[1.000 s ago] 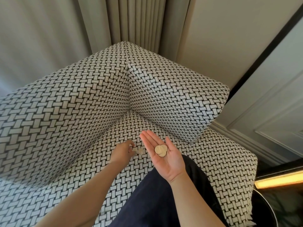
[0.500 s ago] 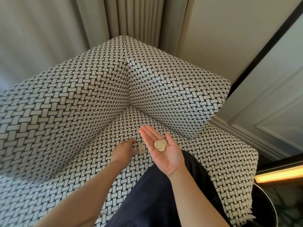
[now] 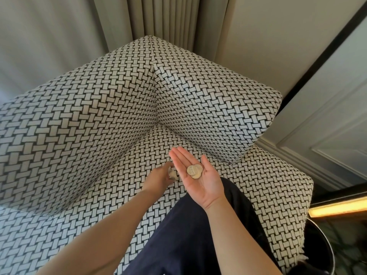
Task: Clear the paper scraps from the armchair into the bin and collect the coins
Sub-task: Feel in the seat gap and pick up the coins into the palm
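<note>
The fingers (image 3: 168,166) of my left hand (image 3: 159,177) are pinching a small pale scrap (image 3: 172,174), paper by the look of it, low over the armchair (image 3: 119,120) seat near its back corner. My right hand (image 3: 201,182) is lying palm up with straight fingers, carrying the coins (image 3: 194,171). I am seeing no other scraps or coins, though my leg (image 3: 190,235) is hiding part of the seat. I am judging the task nearly finished: this scrap is not yet in the bin (image 3: 317,247) beside the chair.

Coins (image 3: 194,171) on right hand (image 3: 204,187); paper scrap (image 3: 172,175) just left, in left hand (image 3: 158,178), over armchair (image 3: 99,135).
</note>
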